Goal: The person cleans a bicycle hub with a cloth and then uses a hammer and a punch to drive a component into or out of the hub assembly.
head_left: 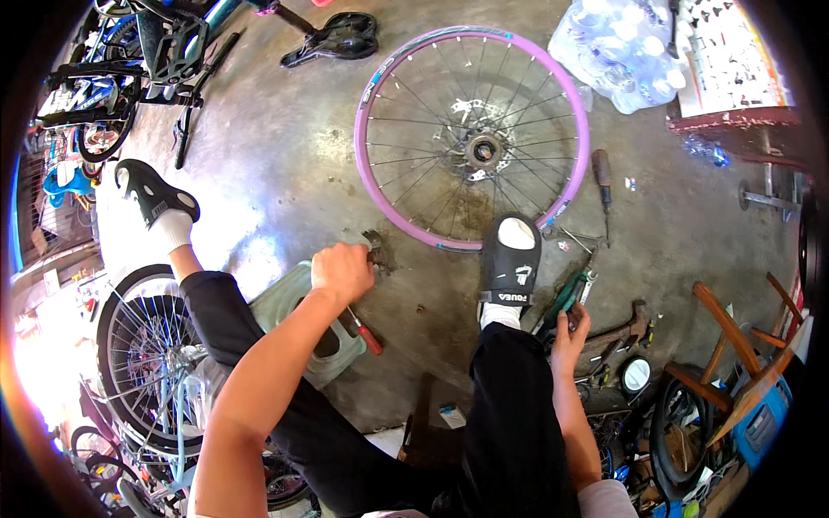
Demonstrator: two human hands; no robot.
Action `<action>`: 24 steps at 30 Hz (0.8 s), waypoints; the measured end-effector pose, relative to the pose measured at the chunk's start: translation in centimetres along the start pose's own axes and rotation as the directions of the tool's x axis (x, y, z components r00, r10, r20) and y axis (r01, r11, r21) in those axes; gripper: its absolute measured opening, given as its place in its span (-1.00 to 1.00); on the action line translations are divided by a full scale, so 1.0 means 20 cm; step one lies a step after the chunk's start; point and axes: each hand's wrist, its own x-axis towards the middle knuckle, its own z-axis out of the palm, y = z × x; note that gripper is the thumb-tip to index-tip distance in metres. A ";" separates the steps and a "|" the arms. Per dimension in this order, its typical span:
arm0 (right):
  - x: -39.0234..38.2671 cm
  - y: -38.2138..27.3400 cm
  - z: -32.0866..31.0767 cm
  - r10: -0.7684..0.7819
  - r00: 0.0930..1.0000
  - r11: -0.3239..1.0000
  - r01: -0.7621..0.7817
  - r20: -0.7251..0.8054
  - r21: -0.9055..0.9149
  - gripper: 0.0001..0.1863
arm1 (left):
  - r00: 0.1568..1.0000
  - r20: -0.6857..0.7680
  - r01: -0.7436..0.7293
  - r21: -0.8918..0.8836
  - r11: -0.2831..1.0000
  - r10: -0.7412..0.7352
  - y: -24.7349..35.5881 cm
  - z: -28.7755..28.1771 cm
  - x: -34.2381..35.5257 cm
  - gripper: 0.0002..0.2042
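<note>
Wheel [484, 151], purple rim, one: flat on the floor, ahead of the feet. Right shoe [511, 263] overlaps its near rim in view; whether they touch, I cannot tell. Risk: a shift of that foot could push or turn the wheel.

Left hand [343, 269], one: fingers curled into a fist, just beside a metal piece [372, 239]. From my overhead view, contents of the fist are hidden. Risk: if something is held, a loose hold could drop it.

Red screwdriver [370, 339], one: near the left wrist. Risk: a sweep of the forearm could knock it.

Right hand [570, 332], one: fingers part-curled at green-handled pliers [566, 298]; gripped or merely touched, I cannot tell. Risk: other tools lie close, so the fingers could snag a spanner [587, 283] or brush the hammer [637, 324].
</note>
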 end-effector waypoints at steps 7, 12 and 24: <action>-0.33 -0.05 -0.11 0.087 0.996 0.996 -0.087 -0.010 -0.029 -0.48 | 0.986 -0.169 -0.018 -0.075 0.997 0.005 -0.10 0.24 0.08 -0.69; -0.63 0.04 -0.24 0.210 0.952 0.957 -0.154 0.221 -0.246 -0.42 | 0.978 -0.201 -0.181 -0.670 0.720 0.059 -0.50 0.61 0.32 -0.56; -1.31 0.05 -1.17 0.149 0.988 0.927 -0.128 0.032 -0.353 -0.58 | 0.547 -0.665 -0.831 -0.357 0.426 0.509 0.28 -0.69 -0.40 -0.57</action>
